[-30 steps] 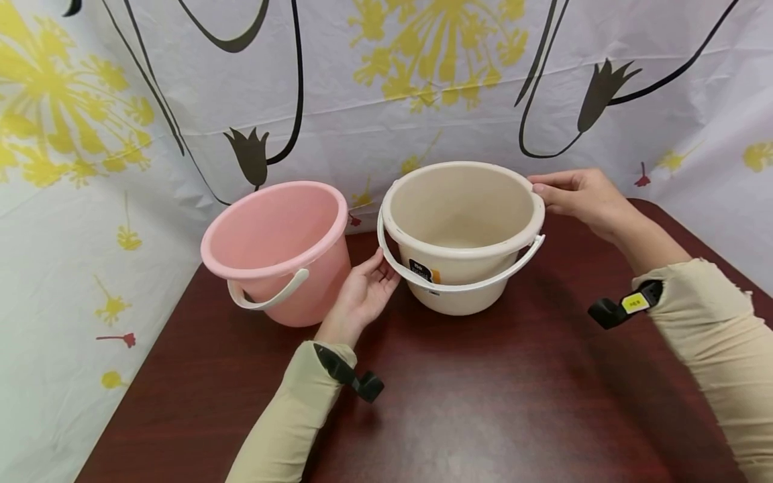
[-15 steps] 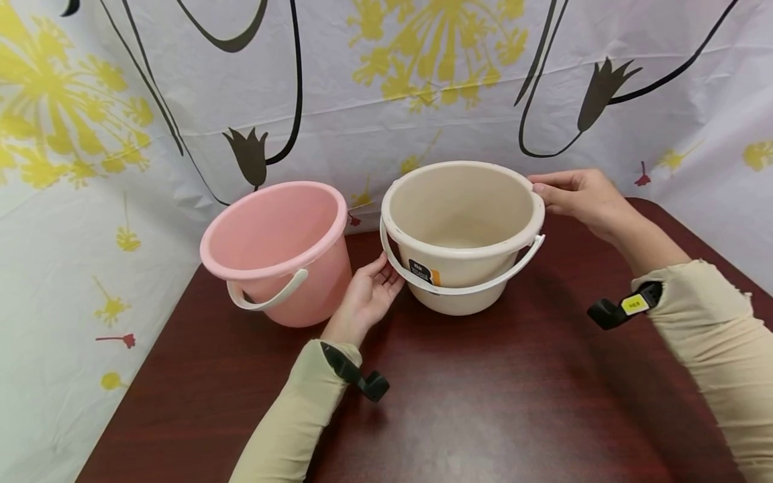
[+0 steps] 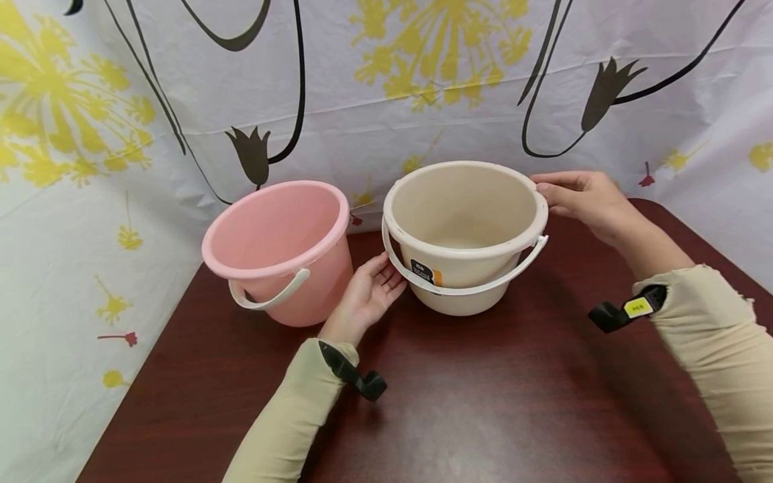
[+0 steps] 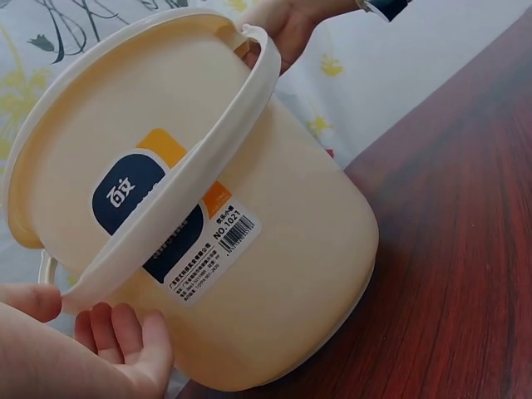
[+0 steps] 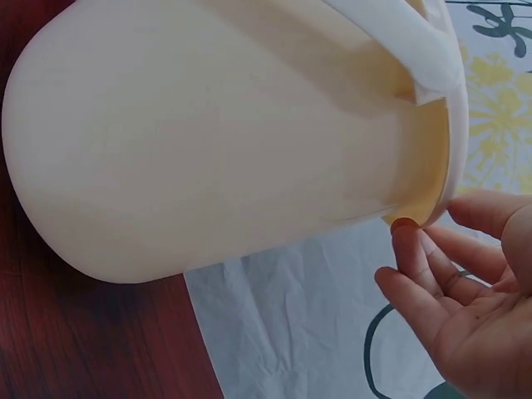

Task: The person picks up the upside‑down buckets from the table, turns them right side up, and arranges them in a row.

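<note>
A beige bucket stands upright on the table in the head view, its white handle hanging across the front below the rim. My left hand, palm up, holds the handle near its left end; in the left wrist view the thumb is at the handle and the fingers lie just under it. My right hand pinches the rim at the far right, thumb and fingertips on either side of its edge. Left of my left hand stands a pink bucket, its handle down.
The dark red wooden table carries both buckets near its back edge. Behind it hangs a white cloth printed with yellow and grey flowers. A dark label is stuck on the beige bucket's front.
My left hand has moved slightly right and down along the beige bucket's handle. The right hand and both buckets show almost no movement.
</note>
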Demonstrator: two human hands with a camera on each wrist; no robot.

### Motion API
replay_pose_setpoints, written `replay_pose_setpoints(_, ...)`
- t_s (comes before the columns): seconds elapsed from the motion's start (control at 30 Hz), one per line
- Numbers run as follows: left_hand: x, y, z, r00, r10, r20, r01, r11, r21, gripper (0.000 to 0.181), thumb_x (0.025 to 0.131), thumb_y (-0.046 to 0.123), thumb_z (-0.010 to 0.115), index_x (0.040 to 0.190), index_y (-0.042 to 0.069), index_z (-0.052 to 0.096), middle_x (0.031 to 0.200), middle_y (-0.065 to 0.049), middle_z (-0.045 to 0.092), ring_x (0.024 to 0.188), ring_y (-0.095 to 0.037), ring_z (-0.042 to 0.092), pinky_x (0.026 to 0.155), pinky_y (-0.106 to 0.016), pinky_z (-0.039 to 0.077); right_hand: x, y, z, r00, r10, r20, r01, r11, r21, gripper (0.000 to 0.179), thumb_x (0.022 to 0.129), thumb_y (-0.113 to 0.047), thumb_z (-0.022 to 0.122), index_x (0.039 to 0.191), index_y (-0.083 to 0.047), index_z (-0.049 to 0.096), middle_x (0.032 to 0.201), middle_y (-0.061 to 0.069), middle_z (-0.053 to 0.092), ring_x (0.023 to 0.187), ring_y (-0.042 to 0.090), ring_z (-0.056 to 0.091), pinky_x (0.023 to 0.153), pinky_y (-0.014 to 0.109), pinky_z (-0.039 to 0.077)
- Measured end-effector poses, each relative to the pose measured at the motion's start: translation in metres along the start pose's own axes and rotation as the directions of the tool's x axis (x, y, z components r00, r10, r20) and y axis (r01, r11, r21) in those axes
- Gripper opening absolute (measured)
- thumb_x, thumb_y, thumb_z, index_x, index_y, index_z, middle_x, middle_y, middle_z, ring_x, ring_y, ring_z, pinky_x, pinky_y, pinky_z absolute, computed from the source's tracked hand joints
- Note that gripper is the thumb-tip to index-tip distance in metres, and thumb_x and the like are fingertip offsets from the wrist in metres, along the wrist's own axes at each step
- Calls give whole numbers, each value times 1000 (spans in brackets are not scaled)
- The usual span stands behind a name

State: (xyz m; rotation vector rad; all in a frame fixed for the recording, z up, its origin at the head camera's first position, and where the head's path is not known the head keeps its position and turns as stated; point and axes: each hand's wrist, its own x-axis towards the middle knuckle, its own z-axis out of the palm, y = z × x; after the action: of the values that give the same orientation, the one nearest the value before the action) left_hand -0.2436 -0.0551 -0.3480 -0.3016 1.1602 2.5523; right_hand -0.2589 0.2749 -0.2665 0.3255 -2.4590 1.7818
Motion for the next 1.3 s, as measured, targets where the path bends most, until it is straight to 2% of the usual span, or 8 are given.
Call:
replay_pose_setpoints(0.23, -12, 3, 2, 999, -11, -45, 16, 993, 115, 24, 94, 25, 44, 111, 9, 45, 100, -3, 47, 102, -20, 44, 102, -40, 33, -10, -5, -10, 999, -36, 20, 36, 999, 9, 19, 94, -15, 56, 105, -26, 66, 91, -10, 67, 82, 5, 65, 71, 18, 51)
replay_pose_setpoints(0.33, -19, 6, 2, 998, -10, -62, 18, 990, 139, 21, 93, 25, 45, 107, 9, 47, 95, -1, 48, 99, -19, 46, 95, -37, 37, -16, -9, -13, 998, -51, 37, 51, 999, -1, 21, 94, -14, 55, 104, -27, 67, 91, -7, 68, 83, 6, 65, 72, 19, 51)
replay_pose_setpoints(0.47, -28, 10, 2, 998, 1, -66, 10, 985, 173, 15, 93, 24, 45, 99, 11, 49, 91, 0, 50, 86, -14, 49, 84, -32, 41, -28, -15, -14, 997, -65, 52, 68, 997, -45, 22, 94, -12, 55, 109, -23, 67, 92, -5, 68, 85, 6, 64, 74, 19, 51)
replay_pose_setpoints(0.6, -38, 15, 1, 998, 10, -61, 2, 979, 203, 14, 93, 24, 45, 99, 12, 49, 89, 1, 51, 81, -12, 49, 77, -28, 43, -40, -20, -14, 996, -82, 48, 86, 992, -93, 24, 93, -10, 56, 113, -19, 67, 92, -6, 69, 85, 5, 65, 74, 17, 50)
replay_pose_setpoints(0.87, -62, 26, 3, 1000, 17, 12, -19, 966, 257, 15, 94, 23, 41, 101, 12, 46, 92, 0, 48, 84, -13, 48, 73, -25, 43, -61, -32, -10, 986, -141, 83, 155, 970, -190, 31, 92, -3, 56, 114, -21, 66, 93, -7, 69, 85, 5, 64, 74, 13, 48)
replay_pose_setpoints(1.0, -75, 34, 6, 997, 23, 67, -42, 954, 296, 15, 95, 21, 38, 102, 11, 45, 92, 0, 48, 85, -14, 47, 73, -25, 42, -70, -42, -4, 982, -160, 98, 180, 952, -247, 28, 91, -5, 58, 118, -10, 64, 94, -5, 70, 87, 5, 64, 75, 12, 47)
replay_pose_setpoints(1.13, -89, 46, 9, 993, 24, 112, -60, 941, 333, 16, 96, 20, 35, 104, 11, 45, 93, 0, 48, 86, -14, 48, 76, -25, 42, -79, -56, 5, 982, -159, 104, 184, 932, -311, 29, 91, -10, 60, 119, -7, 63, 97, -4, 69, 91, 4, 63, 76, 11, 45)
replay_pose_setpoints(1.3, -104, 65, 15, 985, 36, 171, -101, 916, 389, 16, 98, 19, 35, 104, 10, 46, 92, -1, 49, 85, -14, 49, 77, -24, 42, -81, -74, 17, 971, -192, 140, 228, 922, -314, 28, 91, -12, 60, 119, -9, 63, 102, -1, 69, 94, 6, 62, 77, 12, 45)
